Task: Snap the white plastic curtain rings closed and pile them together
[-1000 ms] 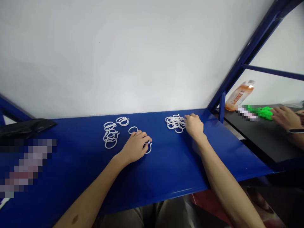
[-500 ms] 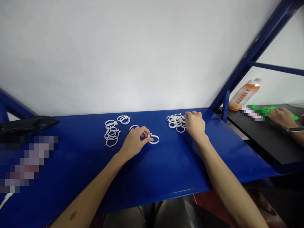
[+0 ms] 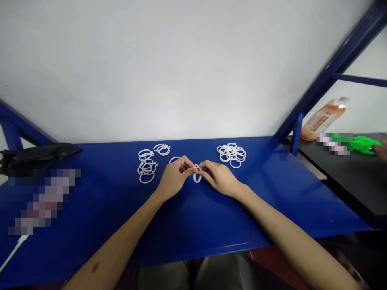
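My left hand (image 3: pixel 174 179) and my right hand (image 3: pixel 220 177) meet at the middle of the blue table (image 3: pixel 193 217), and both pinch one white plastic ring (image 3: pixel 197 175) between their fingertips. The ring stands on edge just above the table. A heap of several loose white rings (image 3: pixel 231 154) lies behind my right hand. Left of my left hand lie a stacked group of rings (image 3: pixel 146 170) and a small bunch of rings (image 3: pixel 162 149). One single ring (image 3: pixel 173 159) shows partly behind my left fingers.
A white wall rises behind the table. A black bag (image 3: pixel 39 154) lies at the far left. A blue frame post (image 3: pixel 329 72) slants up at the right. Beyond it, a black table (image 3: pixel 341 177) bears an orange bottle (image 3: pixel 323 119), green parts (image 3: pixel 364 144) and another person's fingertips (image 3: pixel 381 147).
My left hand lifted a ring off the table and carried it right. My right hand left the ring heap and came to the middle to grip the same ring. The view shifted slightly.
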Available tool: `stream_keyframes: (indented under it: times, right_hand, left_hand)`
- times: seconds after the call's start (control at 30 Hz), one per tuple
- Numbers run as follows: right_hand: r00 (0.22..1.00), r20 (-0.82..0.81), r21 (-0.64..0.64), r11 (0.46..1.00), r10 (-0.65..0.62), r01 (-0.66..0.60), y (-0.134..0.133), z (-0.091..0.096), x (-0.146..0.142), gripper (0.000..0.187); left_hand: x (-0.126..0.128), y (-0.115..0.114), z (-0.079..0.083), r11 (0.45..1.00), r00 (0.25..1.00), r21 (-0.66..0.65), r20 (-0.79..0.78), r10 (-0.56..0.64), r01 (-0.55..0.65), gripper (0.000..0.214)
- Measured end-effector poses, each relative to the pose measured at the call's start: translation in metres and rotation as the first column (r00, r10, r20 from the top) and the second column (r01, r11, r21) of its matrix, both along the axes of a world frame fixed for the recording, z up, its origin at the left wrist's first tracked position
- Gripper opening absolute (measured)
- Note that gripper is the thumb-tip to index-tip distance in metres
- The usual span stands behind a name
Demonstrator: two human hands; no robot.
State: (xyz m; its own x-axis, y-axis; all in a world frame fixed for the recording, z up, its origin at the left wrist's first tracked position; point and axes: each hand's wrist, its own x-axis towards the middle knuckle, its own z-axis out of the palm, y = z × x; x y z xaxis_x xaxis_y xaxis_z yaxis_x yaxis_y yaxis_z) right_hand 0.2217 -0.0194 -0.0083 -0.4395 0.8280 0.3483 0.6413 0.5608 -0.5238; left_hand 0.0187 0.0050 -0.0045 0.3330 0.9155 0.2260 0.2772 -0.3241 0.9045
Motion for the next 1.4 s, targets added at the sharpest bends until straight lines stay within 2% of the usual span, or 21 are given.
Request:
stream_keyframes:
  times: [0.1, 0.2, 0.33, 0.5, 0.67, 0.77, 0.83, 0.9, 0.97, 1.07, 1.17, 1.4]
  right_hand:
    - [0.997, -0.074, -0.072, 0.997, -0.014, 0.008, -0.001, -0.003, -0.004, 0.01]
    - [0.996, -0.084, -0.061, 0.998, 0.017, -0.023, -0.003, -0.001, -0.005, 0.009]
    - [0.998, 0.001, 0.062, 0.996, 0.062, -0.061, -0.006, 0.001, -0.005, 0.016]
    - [0.983, 0.172, 0.228, 0.968, 0.063, -0.102, -0.008, 0.002, -0.002, 0.023]
    - [0.94, 0.339, 0.233, 0.972, -0.039, -0.043, -0.007, 0.007, -0.001, 0.026]
    - [0.889, 0.423, 0.213, 0.973, -0.177, 0.093, -0.002, 0.014, 0.003, 0.023]
    - [0.828, 0.449, 0.223, 0.939, -0.336, 0.26, 0.003, 0.019, 0.014, 0.022]
    - [0.728, 0.463, 0.233, 0.862, -0.506, 0.45, 0.008, 0.023, 0.031, 0.025]
    - [0.608, 0.48, 0.227, 0.758, -0.633, 0.611, 0.013, 0.027, 0.05, 0.027]
    - [0.5, 0.491, 0.187, 0.647, -0.714, 0.74, 0.019, 0.029, 0.075, 0.027]
    - [0.45, 0.526, 0.136, 0.594, -0.722, 0.793, 0.022, 0.027, 0.085, 0.025]
    - [0.448, 0.499, 0.135, 0.577, -0.742, 0.806, 0.022, 0.025, 0.083, 0.032]
  left_hand:
    - [0.001, 0.0, -0.001, 1.0, 0.999, -0.017, 0.04, -0.015, 0.016, 0.025]
    - [0.003, -0.001, 0.002, 1.0, 0.999, -0.015, 0.046, 0.012, -0.012, 0.024]
    - [0.004, -0.003, 0.006, 0.999, 1.0, 0.027, -0.014, -0.021, 0.021, 0.012]
    - [0.004, -0.006, 0.006, 0.996, 0.999, 0.082, -0.029, -0.018, 0.02, 0.011]
    - [0.008, -0.003, 0.0, 0.993, 0.996, 0.111, -0.083, -0.025, 0.034, 0.009]
    - [0.006, 0.003, -0.006, 0.97, 0.964, 0.243, -0.26, 0.049, 0.016, 0.009]
    - [0.002, 0.007, -0.009, 0.927, 0.887, 0.376, -0.428, 0.173, 0.001, 0.017]
    - [-0.004, 0.012, -0.011, 0.884, 0.768, 0.468, -0.561, 0.31, -0.015, 0.024]
    - [-0.011, 0.017, -0.013, 0.87, 0.653, 0.492, -0.646, 0.396, -0.041, 0.028]
    - [-0.018, 0.024, -0.018, 0.885, 0.541, 0.464, -0.735, 0.409, -0.039, 0.03]
    - [-0.022, 0.027, -0.022, 0.891, 0.517, 0.453, -0.76, 0.394, -0.013, 0.029]
    - [-0.021, 0.023, -0.018, 0.87, 0.612, 0.492, -0.692, 0.384, 0.011, 0.017]
